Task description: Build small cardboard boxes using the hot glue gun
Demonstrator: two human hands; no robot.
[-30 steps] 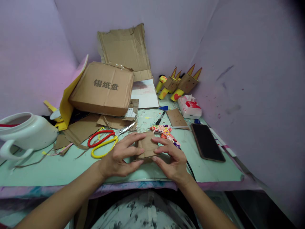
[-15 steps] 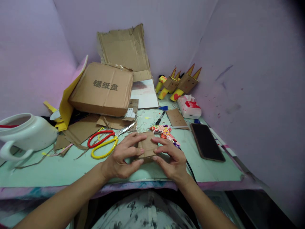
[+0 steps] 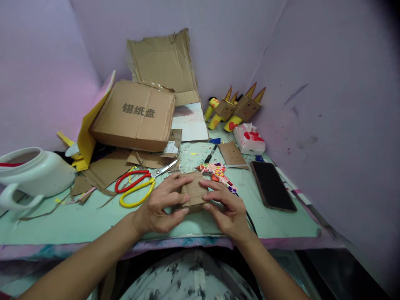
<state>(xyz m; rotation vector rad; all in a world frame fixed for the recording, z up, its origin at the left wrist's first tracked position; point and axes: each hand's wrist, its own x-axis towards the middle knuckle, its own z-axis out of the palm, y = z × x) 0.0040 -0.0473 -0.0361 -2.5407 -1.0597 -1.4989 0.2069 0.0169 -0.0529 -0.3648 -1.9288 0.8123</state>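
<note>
A small cardboard box rests on the pale green tabletop near its front edge. My left hand grips its left side, with fingertips on the top and the thumb low at the front corner. From the right, my right hand holds the opposite side, fingers on the top edge and thumb at the front. Just behind the box lies a flower-patterned glue gun, its black cord running past my right hand. Scissors with one red and one yellow handle lie left of the box, partly open.
A large cardboard box leans at the back left above cardboard scraps. A white pot stands far left. To the right are a phone, a tissue pack, a marker and cardboard figures.
Almost nothing differs. Both hands keep their hold on the small cardboard box, and the view has shifted very slightly.
</note>
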